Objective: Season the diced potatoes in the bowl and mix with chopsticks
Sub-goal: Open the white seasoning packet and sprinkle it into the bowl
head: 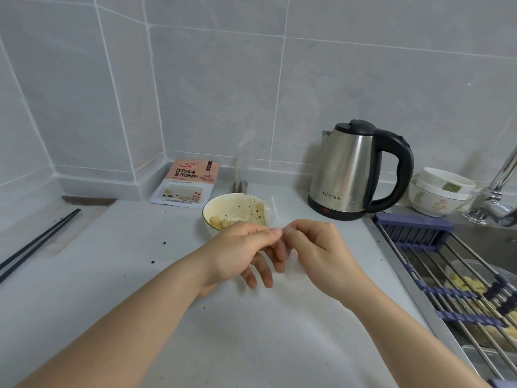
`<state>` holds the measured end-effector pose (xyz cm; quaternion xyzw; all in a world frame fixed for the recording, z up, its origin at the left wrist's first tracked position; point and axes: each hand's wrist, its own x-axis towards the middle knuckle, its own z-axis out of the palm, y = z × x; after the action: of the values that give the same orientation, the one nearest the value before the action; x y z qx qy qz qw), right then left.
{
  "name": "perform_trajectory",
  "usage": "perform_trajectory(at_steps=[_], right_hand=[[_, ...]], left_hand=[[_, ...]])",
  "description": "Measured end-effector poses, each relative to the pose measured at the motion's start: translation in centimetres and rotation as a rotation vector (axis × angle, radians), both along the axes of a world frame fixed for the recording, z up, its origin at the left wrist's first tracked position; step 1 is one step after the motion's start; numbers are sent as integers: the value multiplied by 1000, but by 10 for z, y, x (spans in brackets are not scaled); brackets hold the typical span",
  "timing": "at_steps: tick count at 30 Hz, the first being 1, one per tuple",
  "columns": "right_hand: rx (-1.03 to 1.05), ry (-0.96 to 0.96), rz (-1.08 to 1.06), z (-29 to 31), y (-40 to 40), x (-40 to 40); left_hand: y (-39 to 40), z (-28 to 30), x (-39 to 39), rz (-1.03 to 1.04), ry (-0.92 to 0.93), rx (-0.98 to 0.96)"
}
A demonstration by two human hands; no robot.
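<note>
A pale grey counter (112,275) meets a tiled wall corner, and the person's two hands work just in front of the bowl (237,212); the left hand (237,253) pinches thumb to forefinger on the edge of something thin and clear, apparently a plastic film or bag (291,259), with its other fingers hanging loose below; the right hand (313,247) faces it, fingers curled and pinching the same film, the two sets of fingertips almost touching; the film is too transparent to make out its full shape. Behind the hands, the bowl holds diced potatoes (221,221) bunched at its near left side, with dark seasoning flecks on the inner wall. The chopsticks (39,243) lie well apart at the far left edge of the counter, side by side, their long axis running diagonally from near left to far right, the far ends pointing roughly toward the seasoning packet (186,182), which rests flat against the wall behind the bowl. The chopsticks are likely light, stiff and smooth, so best taken toward the thicker end, which cannot be told here; the bowl looks ceramic, heavy enough to stay put but worth steadying at the rim; the potato cubes would be wet and slippery. To the right stand a steel kettle (355,169), stacked bowls (439,194) and a sink rack (461,281).
</note>
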<state>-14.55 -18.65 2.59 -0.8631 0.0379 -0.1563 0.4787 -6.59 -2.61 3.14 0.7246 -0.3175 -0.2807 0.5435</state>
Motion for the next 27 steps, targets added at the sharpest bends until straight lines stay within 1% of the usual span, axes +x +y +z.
perform_trajectory(at_steps=[2,5,7,9,14,15,18,19,22,27], right_hand=[[16,11,13,0,-1,0],[105,58,58,6,-9,-2],[63,108,101,8,-15,-4],[-7,119,125,6,-17,-3],[-9,96,110,2,-20,-2],[-10,101,113,3,-21,-3],[-3,109,132,2,-21,-2],[7,109,140,3,-21,-2],[10,104,142,4,-20,-3],[-16,93,108,0,-17,-2]], left_hand=[[-2,-1,-2,7,-37,20],[-2,-1,0,53,-86,20],[-2,-1,1,73,-128,31],[-2,-3,1,82,-151,45],[-3,-3,0,113,-198,64],[-2,-3,1,139,-242,75],[-2,-6,3,229,-456,135],[-1,-7,3,236,-484,137],[-2,-7,2,216,-467,122],[-1,-8,2,204,-552,120]])
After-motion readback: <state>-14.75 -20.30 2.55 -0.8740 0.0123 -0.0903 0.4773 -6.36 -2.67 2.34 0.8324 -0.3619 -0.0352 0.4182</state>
